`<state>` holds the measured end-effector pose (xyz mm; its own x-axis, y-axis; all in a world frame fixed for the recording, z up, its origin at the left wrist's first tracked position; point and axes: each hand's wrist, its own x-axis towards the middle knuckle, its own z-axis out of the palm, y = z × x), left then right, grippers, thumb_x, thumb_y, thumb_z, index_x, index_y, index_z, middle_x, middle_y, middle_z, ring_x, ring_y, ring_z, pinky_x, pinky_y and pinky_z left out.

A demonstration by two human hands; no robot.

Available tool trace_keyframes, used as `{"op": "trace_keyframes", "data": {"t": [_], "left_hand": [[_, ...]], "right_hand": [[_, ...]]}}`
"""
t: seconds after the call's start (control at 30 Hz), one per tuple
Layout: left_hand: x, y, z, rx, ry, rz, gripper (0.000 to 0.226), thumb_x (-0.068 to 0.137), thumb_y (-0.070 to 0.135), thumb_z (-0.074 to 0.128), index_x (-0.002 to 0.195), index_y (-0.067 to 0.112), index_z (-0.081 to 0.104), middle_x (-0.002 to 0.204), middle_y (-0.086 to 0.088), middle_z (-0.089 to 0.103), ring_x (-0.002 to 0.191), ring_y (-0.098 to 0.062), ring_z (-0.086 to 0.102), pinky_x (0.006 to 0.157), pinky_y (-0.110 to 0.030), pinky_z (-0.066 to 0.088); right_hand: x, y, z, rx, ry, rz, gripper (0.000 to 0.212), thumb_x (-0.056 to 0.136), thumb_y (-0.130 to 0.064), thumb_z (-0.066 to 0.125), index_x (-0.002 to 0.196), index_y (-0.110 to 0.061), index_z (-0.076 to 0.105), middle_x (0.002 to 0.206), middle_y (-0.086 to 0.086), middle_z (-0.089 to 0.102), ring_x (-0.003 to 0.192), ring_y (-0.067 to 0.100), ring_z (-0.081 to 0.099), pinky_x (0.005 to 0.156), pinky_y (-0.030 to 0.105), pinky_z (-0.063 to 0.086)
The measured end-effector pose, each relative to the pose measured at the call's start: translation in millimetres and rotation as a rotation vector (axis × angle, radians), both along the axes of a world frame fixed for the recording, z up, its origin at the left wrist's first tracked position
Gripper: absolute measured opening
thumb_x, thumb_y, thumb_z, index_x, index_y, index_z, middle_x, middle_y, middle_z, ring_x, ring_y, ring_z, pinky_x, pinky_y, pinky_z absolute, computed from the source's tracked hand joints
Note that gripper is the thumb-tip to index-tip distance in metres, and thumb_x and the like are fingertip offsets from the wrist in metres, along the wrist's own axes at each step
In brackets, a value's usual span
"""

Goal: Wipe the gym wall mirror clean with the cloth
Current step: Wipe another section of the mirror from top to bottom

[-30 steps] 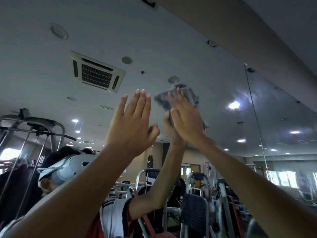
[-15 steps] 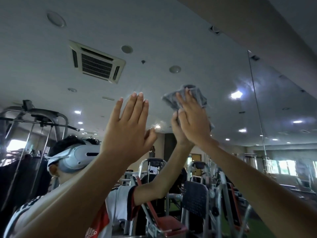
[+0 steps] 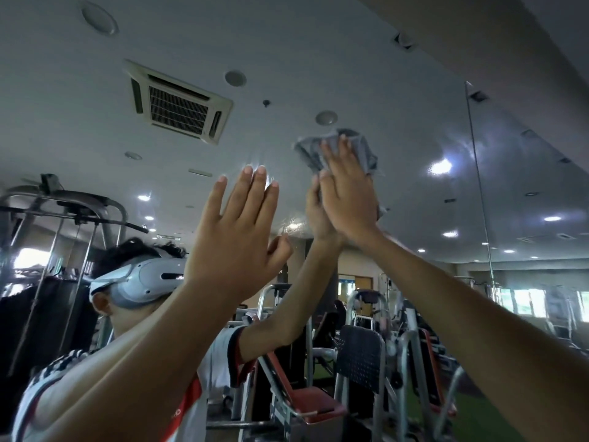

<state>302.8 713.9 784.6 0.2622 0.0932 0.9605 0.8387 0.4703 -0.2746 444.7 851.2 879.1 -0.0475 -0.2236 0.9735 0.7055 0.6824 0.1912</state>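
Gym wall mirror [image 3: 414, 100], high up — right hand [image 3: 349, 202], flat-fingered, has slid the grey cloth [image 3: 365, 153] rightward; left hand [image 3: 236, 234] spread open — wiping goes on.

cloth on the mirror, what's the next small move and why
Probably slide the cloth down and left. The right hand presses it flat, high on the mirror, and faint streaks show on the glass between it and the open left hand, so that patch likely needs the next pass.

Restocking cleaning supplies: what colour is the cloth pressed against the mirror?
Grey; the head view shows the cloth under the right hand.
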Motion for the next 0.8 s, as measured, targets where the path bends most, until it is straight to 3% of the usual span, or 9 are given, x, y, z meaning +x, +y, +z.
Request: {"op": "trace_keyframes", "data": {"t": [0.03, 0.13, 0.23, 0.3, 0.37, 0.43, 0.6, 0.7, 0.8], "left_hand": [[-0.7, 0.1, 0.5, -0.001, 0.002, -0.004, 0.073, 0.097, 0.047, 0.025, 0.153, 0.001, 0.033, 0.161, -0.021, 0.027, 0.151, -0.033, 0.022, 0.123, -0.055, 0.015], [-3.0, -1.0, -1.0, -0.025, -0.004, 0.007, 0.077, 0.097, 0.051, 0.019, 0.155, 0.000, 0.025, 0.162, -0.021, 0.022, 0.153, -0.032, 0.017, 0.124, -0.053, 0.012], [-1.5, -3.2, -12.1, -0.054, -0.016, 0.033, 0.075, 0.098, 0.048, 0.014, 0.155, 0.000, 0.021, 0.163, -0.023, 0.018, 0.153, -0.034, 0.014, 0.123, -0.055, 0.009], [-0.3, -2.0, -23.7, -0.060, -0.002, 0.051, 0.073, 0.099, 0.045, 0.016, 0.155, 0.000, 0.022, 0.162, -0.025, 0.017, 0.153, -0.036, 0.014, 0.123, -0.056, 0.009], [0.6, -2.2, -30.4, -0.069, 0.013, 0.051, 0.072, 0.099, 0.044, 0.021, 0.155, 0.000, 0.023, 0.162, -0.026, 0.018, 0.152, -0.037, 0.014, 0.122, -0.057, 0.009], [1.0, -3.5, -31.5, -0.069, 0.010, 0.039, 0.072, 0.098, 0.044, 0.024, 0.155, 0.000, 0.026, 0.162, -0.025, 0.020, 0.152, -0.037, 0.016, 0.123, -0.057, 0.009], [1.0, -2.6, -30.1, -0.055, 0.012, 0.030, 0.072, 0.098, 0.047, 0.023, 0.155, 0.002, 0.026, 0.162, -0.024, 0.020, 0.152, -0.035, 0.016, 0.123, -0.055, 0.009], [0.3, -2.9, -33.4, -0.052, -0.005, 0.047, 0.072, 0.099, 0.048, 0.019, 0.156, 0.004, 0.024, 0.163, -0.023, 0.017, 0.153, -0.035, 0.013, 0.123, -0.055, 0.007], [3.6, -2.2, -46.9, -0.076, -0.006, 0.052, 0.069, 0.100, 0.044, 0.020, 0.156, 0.003, 0.026, 0.163, -0.025, 0.016, 0.153, -0.037, 0.012, 0.123, -0.056, 0.005]], "right_hand": [[-7.3, -8.5, -20.0, 0.030, -0.070, 0.078, 0.050, 0.104, -0.035, 0.023, 0.154, -0.026, 0.024, 0.163, -0.001, 0.018, 0.153, 0.017, 0.015, 0.117, 0.053, 0.033], [7.5, 9.6, -92.3, 0.135, -0.269, 0.104, 0.050, 0.106, -0.032, 0.028, 0.155, -0.021, 0.026, 0.164, 0.001, 0.017, 0.153, 0.018, 0.012, 0.125, 0.044, 0.012], [61.4, 45.2, -124.3, 0.167, -0.369, 0.064, 0.050, 0.106, -0.029, 0.026, 0.155, -0.021, 0.027, 0.166, -0.001, 0.015, 0.152, 0.025, 0.020, 0.118, 0.052, 0.031], [71.1, 49.2, -106.8, -0.069, -0.218, 0.077, 0.055, 0.104, -0.039, 0.022, 0.155, -0.017, 0.030, 0.165, 0.002, 0.017, 0.152, 0.027, 0.018, 0.113, 0.059, 0.036], [64.0, 39.4, -69.8, -0.273, -0.048, 0.112, 0.068, 0.097, -0.046, 0.017, 0.155, -0.014, 0.031, 0.164, 0.009, 0.022, 0.152, 0.028, 0.017, 0.119, 0.056, 0.026], [47.1, 24.9, -45.6, -0.331, 0.059, 0.134, 0.074, 0.091, -0.048, 0.013, 0.156, -0.015, 0.030, 0.164, 0.010, 0.023, 0.152, 0.027, 0.017, 0.121, 0.054, 0.021], [17.7, 15.6, -86.3, -0.091, -0.054, 0.133, 0.053, 0.106, -0.035, 0.021, 0.155, -0.017, 0.031, 0.164, 0.006, 0.021, 0.152, 0.022, 0.018, 0.113, 0.052, 0.039], [36.6, 33.0, -155.0, 0.138, -0.314, 0.069, 0.047, 0.108, -0.027, 0.027, 0.154, -0.016, 0.032, 0.163, 0.006, 0.022, 0.152, 0.023, 0.018, 0.122, 0.047, 0.023], [77.8, 61.5, -159.5, 0.003, -0.254, 0.099, 0.048, 0.108, -0.028, 0.026, 0.153, -0.015, 0.032, 0.163, 0.007, 0.026, 0.152, 0.026, 0.020, 0.121, 0.054, 0.024]]}}
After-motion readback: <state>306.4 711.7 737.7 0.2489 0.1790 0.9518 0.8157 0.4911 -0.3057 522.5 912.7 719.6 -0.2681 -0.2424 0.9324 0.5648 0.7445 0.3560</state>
